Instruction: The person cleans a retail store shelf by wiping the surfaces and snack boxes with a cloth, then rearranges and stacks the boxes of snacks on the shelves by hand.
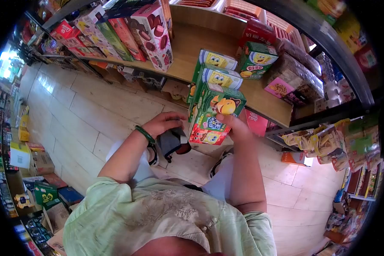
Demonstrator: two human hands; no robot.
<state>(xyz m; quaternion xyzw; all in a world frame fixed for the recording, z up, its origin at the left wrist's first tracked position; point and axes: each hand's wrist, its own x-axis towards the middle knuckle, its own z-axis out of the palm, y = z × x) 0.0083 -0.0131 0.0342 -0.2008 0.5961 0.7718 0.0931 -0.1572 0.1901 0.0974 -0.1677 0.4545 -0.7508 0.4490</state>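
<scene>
My right hand [237, 127] grips a green-and-red snack box [219, 104] with yellow cartoon figures, its thumb pressed on the printed face. Similar boxes with a yellow sponge character [222, 78] stand right behind it at the shelf edge. My left hand [163, 123], with a green bangle at the wrist, is left of the snack box, its fingers bent. A dark grey cloth [170, 143] hangs under that hand and appears held in it; the thumb is hidden. Whether the left fingertips touch the box I cannot tell.
Upright cartons [151, 36] line the wooden shelf [187, 47] on the left. A green box [257, 59] and plastic-wrapped packs [296, 74] stand to the right. Hanging snack bags [328, 145] jut out at the right. Cardboard boxes [42, 162] sit at the far left.
</scene>
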